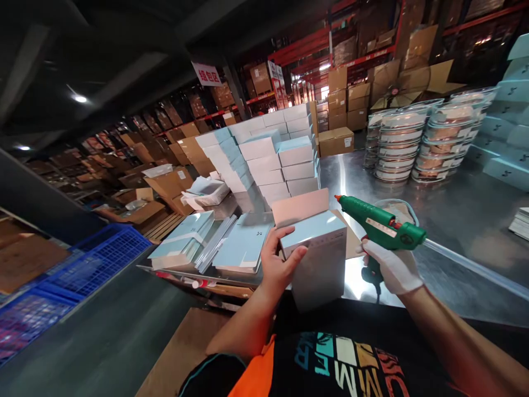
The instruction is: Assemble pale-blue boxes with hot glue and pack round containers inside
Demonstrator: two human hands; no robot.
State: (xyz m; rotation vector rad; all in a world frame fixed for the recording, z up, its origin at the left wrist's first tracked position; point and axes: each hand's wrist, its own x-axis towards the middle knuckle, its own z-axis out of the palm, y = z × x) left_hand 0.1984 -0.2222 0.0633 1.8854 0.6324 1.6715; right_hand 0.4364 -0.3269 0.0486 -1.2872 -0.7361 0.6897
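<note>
My bare left hand [279, 259] grips the near left side of a pale blue and white box [320, 264], with the thumb on its front face. The box stands upright at the table's edge, and a flap [301, 207] sticks up at its back. In my right hand [392, 267], which wears a white glove, is a green glue gun [378, 220]. Its orange nozzle points left, just above and right of the box, apart from it. A clear glue stick [475, 267] runs out of the gun's rear.
Stacked white boxes [268, 160] stand behind on the metal table [467, 220]. Flat blue sheets [239, 240] lie in piles at left. Round clear containers [399, 143] and more blue boxes [508, 121] stand at right. Blue crates [95, 259] sit on the floor.
</note>
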